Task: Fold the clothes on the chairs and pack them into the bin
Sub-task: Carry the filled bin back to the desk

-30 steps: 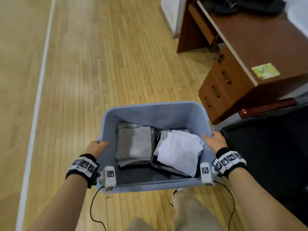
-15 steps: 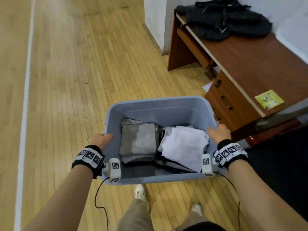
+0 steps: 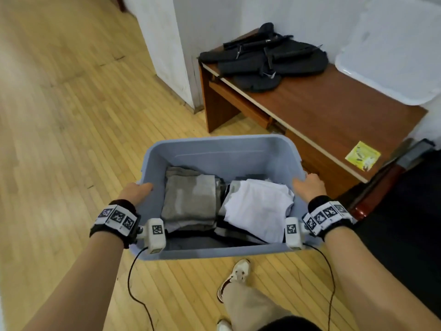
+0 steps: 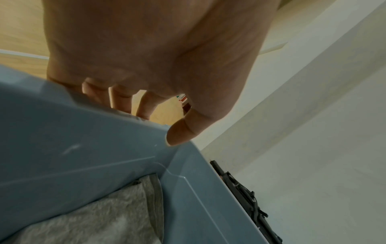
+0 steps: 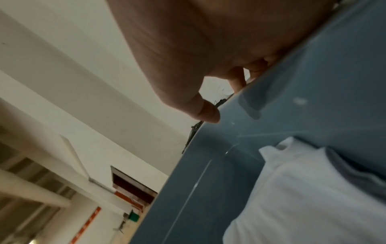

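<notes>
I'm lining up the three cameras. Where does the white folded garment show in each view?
Head: white folded garment lies in the bin's right half, beside the right hand.
Left wrist: not in it.
Right wrist: lower right.
Shared landmark: the grey-blue bin.

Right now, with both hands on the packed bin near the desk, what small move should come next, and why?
Probably keep the bin level and carry it on. The left hand and right hand grip opposite rims, folded grey clothes and white clothes lie inside, and the desk is close on the right.
</notes>
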The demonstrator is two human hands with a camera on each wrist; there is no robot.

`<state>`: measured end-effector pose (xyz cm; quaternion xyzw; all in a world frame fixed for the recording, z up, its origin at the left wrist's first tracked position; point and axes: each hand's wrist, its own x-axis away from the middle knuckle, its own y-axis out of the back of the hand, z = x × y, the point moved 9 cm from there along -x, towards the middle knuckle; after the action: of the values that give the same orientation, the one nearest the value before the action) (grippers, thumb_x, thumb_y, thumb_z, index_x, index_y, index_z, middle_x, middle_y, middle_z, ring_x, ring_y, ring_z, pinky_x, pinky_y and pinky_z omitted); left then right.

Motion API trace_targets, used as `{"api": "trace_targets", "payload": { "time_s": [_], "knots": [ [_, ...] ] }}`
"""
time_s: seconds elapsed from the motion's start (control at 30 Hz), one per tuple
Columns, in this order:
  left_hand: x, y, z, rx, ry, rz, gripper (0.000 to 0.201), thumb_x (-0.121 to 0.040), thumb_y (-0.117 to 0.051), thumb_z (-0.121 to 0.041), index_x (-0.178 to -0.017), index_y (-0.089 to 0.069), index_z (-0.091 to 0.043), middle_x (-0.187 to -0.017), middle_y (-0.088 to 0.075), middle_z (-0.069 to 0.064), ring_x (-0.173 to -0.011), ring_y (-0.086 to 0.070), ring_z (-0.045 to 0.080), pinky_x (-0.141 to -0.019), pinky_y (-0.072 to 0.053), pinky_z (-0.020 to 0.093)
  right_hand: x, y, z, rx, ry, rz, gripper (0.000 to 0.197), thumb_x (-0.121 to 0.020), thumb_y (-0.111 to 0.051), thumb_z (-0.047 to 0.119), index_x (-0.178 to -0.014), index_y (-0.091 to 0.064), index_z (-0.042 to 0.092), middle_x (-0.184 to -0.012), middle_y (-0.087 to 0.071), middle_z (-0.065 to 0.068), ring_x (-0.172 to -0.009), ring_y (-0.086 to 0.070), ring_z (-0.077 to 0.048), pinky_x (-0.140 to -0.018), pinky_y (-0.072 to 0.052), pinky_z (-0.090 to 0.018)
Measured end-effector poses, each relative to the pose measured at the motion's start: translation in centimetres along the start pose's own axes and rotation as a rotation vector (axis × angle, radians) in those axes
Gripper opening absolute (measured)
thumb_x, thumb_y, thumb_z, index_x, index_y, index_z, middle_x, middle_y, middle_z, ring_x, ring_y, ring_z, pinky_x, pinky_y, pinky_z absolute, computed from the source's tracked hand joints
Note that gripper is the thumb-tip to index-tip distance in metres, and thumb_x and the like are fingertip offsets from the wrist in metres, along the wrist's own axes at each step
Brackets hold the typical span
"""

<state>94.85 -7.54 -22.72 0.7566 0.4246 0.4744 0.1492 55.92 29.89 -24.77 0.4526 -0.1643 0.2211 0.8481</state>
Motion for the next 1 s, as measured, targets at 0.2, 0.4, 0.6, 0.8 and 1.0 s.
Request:
{"api": "trace_targets", "payload": {
  "time_s": [0.2,0.4,0.6,0.8,1.0],
  "knots": [
    [-3.5,2.9,-13.1,-0.088,-0.107,-0.046,0.043,-0.096,-0.065,-0.03,-0.11,-0.065,0.011,-0.112,-0.069,0.029,-0.098,-0.067,0.043,-0.073,-0.046,0.042,-4.0,5.1,6.8,-0.071,-0.002,-0.02,0.048,-0.08,-0.056,0.045,-0.105,-0.067,0.006,-0.105,-0.066,-0.021,-0.1,-0.062,-0.04,-0.078,-0.047,-0.038],
    [-5.9,4.6,-27.8,-0.156,-0.286,-0.062,0.041,-0.097,-0.063,-0.029,-0.101,-0.069,0.011,-0.11,-0.07,0.03,-0.093,-0.065,0.041,-0.075,-0.047,0.043,-8.7,12.1,12.3,-0.094,0.008,-0.062,0.033,-0.1,-0.055,0.041,-0.104,-0.06,0.008,-0.103,-0.06,-0.016,-0.09,-0.055,-0.032,-0.064,-0.037,-0.033],
    [-9.3,2.5,-41.3,-0.153,-0.433,0.001,0.042,-0.096,-0.064,-0.031,-0.102,-0.066,0.011,-0.108,-0.068,0.028,-0.1,-0.066,0.043,-0.088,-0.054,0.05,-12.9,18.6,15.4,-0.148,-0.045,-0.166,0.053,-0.104,-0.05,0.043,-0.131,-0.056,-0.002,-0.116,-0.059,-0.019,-0.104,-0.059,-0.036,-0.076,-0.04,-0.034],
    [-13.1,-3.2,-53.9,-0.119,-0.582,0.16,0.04,-0.084,-0.066,-0.037,-0.095,-0.066,0.002,-0.111,-0.068,0.024,-0.104,-0.066,0.04,-0.091,-0.056,0.05,-15.1,24.2,15.5,-0.229,-0.169,-0.348,0.056,-0.104,-0.051,0.038,-0.136,-0.054,-0.009,-0.131,-0.059,-0.026,-0.107,-0.057,-0.036,-0.081,-0.038,-0.034],
    [-12.6,-10.9,-64.7,-0.156,-0.709,0.285,0.029,-0.1,-0.06,-0.02,-0.079,-0.058,0.001,-0.077,-0.055,0.015,-0.073,-0.052,0.03,-0.057,-0.032,0.037,-16.3,28.5,12.1,-0.325,-0.319,-0.497,0.055,-0.103,-0.051,0.033,-0.136,-0.054,-0.011,-0.135,-0.058,-0.029,-0.114,-0.058,-0.038,-0.082,-0.035,-0.033]
  ]
}}
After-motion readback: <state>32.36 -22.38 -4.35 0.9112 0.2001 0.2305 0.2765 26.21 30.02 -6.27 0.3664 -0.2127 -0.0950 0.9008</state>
